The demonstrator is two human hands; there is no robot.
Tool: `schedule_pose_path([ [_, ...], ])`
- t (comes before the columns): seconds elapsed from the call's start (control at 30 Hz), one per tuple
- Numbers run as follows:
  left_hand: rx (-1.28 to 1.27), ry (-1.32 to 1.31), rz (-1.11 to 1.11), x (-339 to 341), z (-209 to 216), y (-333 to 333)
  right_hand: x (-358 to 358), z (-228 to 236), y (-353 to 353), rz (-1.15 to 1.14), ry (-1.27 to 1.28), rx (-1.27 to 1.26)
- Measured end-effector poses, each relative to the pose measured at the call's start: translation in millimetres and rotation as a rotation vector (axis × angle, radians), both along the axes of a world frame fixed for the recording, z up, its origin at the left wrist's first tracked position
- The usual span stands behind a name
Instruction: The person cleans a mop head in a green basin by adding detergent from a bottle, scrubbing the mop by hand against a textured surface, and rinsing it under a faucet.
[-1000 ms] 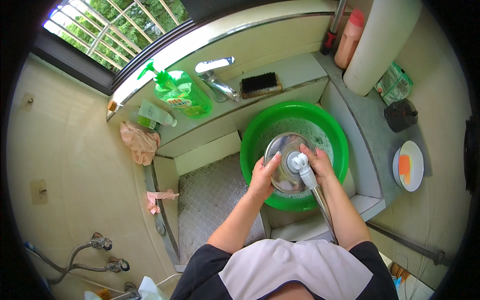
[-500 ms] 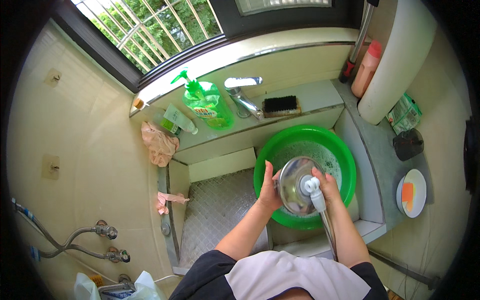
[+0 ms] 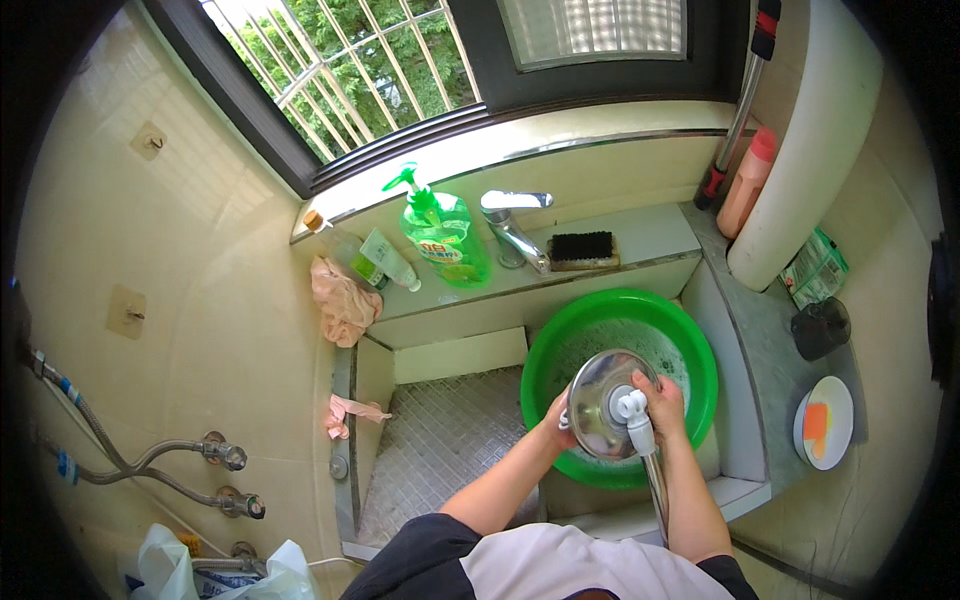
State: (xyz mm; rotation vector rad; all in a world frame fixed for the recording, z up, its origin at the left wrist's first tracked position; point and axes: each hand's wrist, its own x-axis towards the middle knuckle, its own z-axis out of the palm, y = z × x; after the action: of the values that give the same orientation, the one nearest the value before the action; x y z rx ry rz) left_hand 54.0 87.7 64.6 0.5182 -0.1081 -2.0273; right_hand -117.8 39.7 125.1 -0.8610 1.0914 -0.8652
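A round shiny metal mop head (image 3: 592, 405) with a white swivel joint (image 3: 632, 408) and a metal pole (image 3: 655, 490) is tilted over the green basin (image 3: 535, 352). My left hand (image 3: 556, 425) grips its left rim, with the fingers partly hidden behind the disc. Something small and white shows at that rim, too small to name. On the right side, my right hand (image 3: 660, 403) is closed round the edge beside the joint, thumb on top. Foamy water (image 3: 672, 362) lies in the basin below. The underside of the disc cannot be seen.
Behind the basin are a faucet (image 3: 512, 235), a scrub brush (image 3: 583, 250) and a green pump bottle (image 3: 445, 240). Pink cloths (image 3: 343, 303) hang at the left. A white bowl with a sponge (image 3: 840, 425) and a dark cup (image 3: 821, 328) stand on the right ledge.
The view has shifted, so the surroundings sit lower in it. My left thumb, raised before, is now down by the disc's rim. Both hands still hold the mop head.
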Motion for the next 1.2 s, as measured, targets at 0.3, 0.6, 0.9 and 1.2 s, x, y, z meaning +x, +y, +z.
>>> schedule_pose_path([
  [0.3,-0.170,0.149,-0.018,-26.6,32.8,-5.8,17.3,-2.6,5.3,-0.084,0.139,-0.366],
  [0.6,-0.351,-0.085,0.032,-49.5,49.5,-13.2,9.5,4.7,1.8,-0.081,0.038,-0.318],
  [0.9,-0.255,0.146,-0.024,-38.7,15.1,-21.9,6.1,-12.7,1.0,-0.095,0.160,-0.357],
  [1.2,-0.189,0.043,0.038,-34.4,-13.6,-27.9,-1.4,55.3,36.4,0.269,0.586,-0.639],
])
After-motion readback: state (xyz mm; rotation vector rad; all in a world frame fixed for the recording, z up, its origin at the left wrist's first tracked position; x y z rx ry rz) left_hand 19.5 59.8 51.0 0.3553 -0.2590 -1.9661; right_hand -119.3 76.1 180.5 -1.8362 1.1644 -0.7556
